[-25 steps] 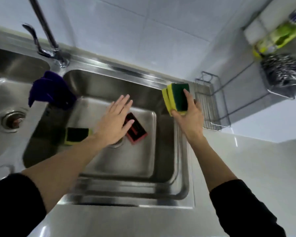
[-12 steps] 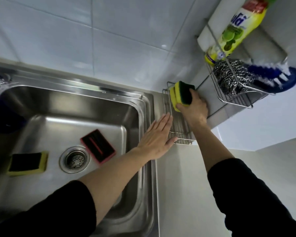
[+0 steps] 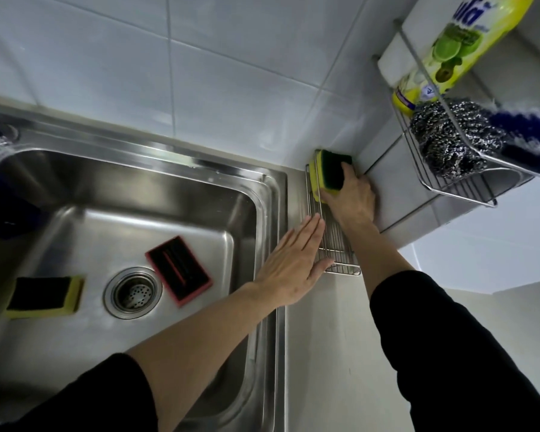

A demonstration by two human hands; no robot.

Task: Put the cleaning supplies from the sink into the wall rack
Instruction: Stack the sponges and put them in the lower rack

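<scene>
Seating sponge pair (image 3: 331,174) deeper into wall rack (image 3: 334,244), 1 o'clock of sink (image 3: 272,194); right hand (image 3: 353,201) still clamped, left hand (image 3: 293,263) flat, empty. Two sponges remain.

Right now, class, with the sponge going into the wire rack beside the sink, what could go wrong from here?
1. The right hand holds the green-and-yellow sponge on edge at the lower rack's far end; released there, it might tip over.
2. The left hand lies flat on the rack's front rail and could get in the way.
3. The red sponge and the yellow sponge remain in the sink, easily overlooked.
</scene>
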